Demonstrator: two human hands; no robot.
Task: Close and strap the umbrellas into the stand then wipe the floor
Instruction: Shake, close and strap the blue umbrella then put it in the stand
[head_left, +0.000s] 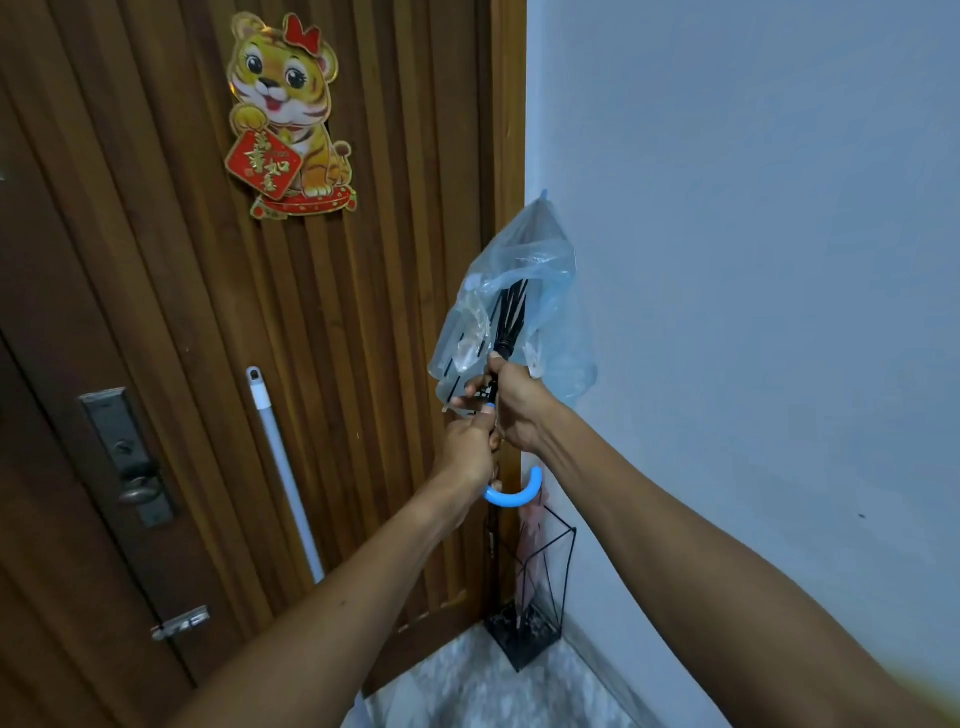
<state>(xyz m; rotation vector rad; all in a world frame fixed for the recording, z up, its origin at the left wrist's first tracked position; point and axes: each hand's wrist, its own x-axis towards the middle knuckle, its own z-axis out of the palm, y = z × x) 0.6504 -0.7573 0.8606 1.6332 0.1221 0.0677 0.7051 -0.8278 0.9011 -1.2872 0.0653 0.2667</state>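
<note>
Both your hands clamp the umbrella (511, 306) shaft — left hand (467, 449) low, right hand (519, 402) higher — above the wire stand (540, 582).

The mottled grey floor (467, 691) carries a black wire stand (530, 623), apparently in the corner

A wooden door (363, 312) with vertical slats fills the left side, and a cartoon tiger decoration (288, 111) holding a red diamond sign is stuck high on it. A second, darker door panel at the far left carries a metal lock plate (127, 457) with a knob, and a small metal latch (181, 622) sits lower down. A pale blue-grey wall (753, 260) takes up the right side.
</note>
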